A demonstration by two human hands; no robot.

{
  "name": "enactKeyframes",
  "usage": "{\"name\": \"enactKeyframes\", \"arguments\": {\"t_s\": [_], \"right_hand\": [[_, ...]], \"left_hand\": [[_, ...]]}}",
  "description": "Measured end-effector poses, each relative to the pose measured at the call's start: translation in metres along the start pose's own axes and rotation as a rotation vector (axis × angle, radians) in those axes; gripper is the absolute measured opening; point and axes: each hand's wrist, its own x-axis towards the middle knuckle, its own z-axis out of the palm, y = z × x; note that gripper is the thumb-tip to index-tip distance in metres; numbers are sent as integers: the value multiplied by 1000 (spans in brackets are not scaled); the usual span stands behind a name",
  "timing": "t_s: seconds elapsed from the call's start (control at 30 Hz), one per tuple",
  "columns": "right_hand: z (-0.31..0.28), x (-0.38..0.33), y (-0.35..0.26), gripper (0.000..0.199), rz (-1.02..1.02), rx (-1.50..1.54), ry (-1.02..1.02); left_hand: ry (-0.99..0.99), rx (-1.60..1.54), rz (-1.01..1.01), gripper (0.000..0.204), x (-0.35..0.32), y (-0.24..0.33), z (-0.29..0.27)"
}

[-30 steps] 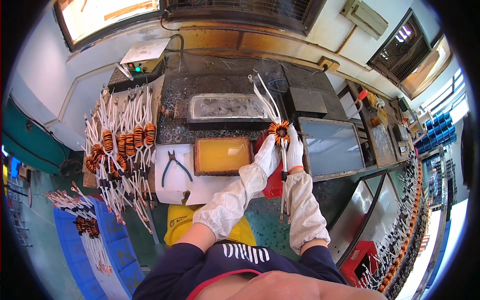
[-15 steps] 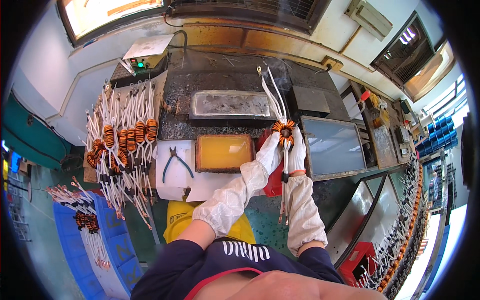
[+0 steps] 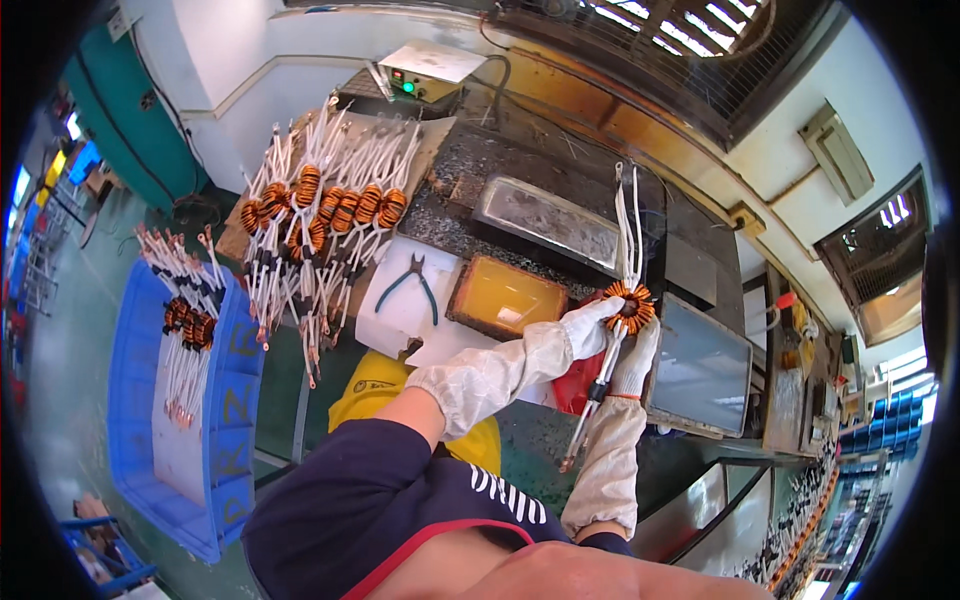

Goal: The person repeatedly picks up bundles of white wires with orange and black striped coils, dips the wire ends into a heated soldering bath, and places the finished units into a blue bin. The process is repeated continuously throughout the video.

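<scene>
Item: copper-wound coil [image 3: 628,306], centre-right of frame, pinched by my left hand [image 3: 590,328] and right hand [image 3: 636,352], fingers clamped. Step: positioning white leads [image 3: 628,225] over metal trough [image 3: 548,212]. Next: steady lowering, probably.

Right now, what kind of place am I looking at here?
Probably a small electronics workshop where wound coils get soldered. Both gloved hands hold an orange copper-wound coil with long white leads, more coils lie piled on the bench, and a blue crate holds others beside pliers.
</scene>
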Motion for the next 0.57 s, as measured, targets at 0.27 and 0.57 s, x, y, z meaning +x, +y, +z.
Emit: {"name": "enactKeyframes", "arguments": {"t_s": [0.27, 0.57], "right_hand": [[7, 9, -2, 50, 173, 256, 59], [3, 6, 3, 26, 127, 293, -32]], "left_hand": [[72, 191, -15, 51, -46, 118, 49], [409, 709, 141, 36, -159, 263, 92]]}}
